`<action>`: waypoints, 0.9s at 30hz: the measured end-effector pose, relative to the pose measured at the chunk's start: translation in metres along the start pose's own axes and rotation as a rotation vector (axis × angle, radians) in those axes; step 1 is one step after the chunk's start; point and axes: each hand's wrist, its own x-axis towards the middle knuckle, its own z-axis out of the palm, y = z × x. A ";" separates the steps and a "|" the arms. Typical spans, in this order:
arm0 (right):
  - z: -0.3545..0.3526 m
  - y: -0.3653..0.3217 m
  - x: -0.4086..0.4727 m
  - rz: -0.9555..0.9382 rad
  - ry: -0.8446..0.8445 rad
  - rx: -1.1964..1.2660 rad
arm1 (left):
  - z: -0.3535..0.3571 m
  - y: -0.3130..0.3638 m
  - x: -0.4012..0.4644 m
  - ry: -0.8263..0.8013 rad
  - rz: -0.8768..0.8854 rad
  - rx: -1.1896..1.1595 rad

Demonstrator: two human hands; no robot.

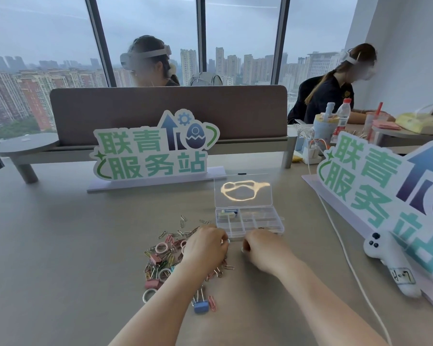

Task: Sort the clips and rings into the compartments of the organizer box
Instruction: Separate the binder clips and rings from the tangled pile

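Near the tabletop's middle, both hands curl just before the organizer box (249, 222): left hand (205, 245) over the clips (160, 263), right hand (263, 248) beside it; whether either's fingers hold anything I cannot tell. Sorting seems barely begun; next comes a drop into a compartment.

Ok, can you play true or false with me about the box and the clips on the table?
1. The organizer box has its lid open. True.
2. The clips pile lies to the right of the box. False: it lies to its left.
3. A blue binder clip lies nearest the camera. True.
4. Every compartment is full. False: most look empty; only the back left one holds something.
5. Both hands, left and right, are at the box's front edge. True.
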 end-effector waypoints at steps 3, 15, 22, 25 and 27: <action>0.000 0.000 0.001 0.011 -0.029 -0.016 | 0.004 0.003 0.006 -0.026 -0.020 0.036; 0.006 -0.001 0.005 0.006 -0.020 -0.027 | 0.006 0.005 0.013 -0.086 -0.046 0.082; 0.011 -0.005 0.004 -0.024 -0.001 0.024 | 0.002 0.001 0.005 -0.050 -0.011 0.050; 0.009 -0.013 0.004 -0.064 0.026 0.093 | -0.005 -0.007 -0.001 0.024 0.029 0.042; 0.006 -0.020 0.002 -0.092 0.049 0.156 | -0.012 -0.017 -0.005 0.078 0.042 0.041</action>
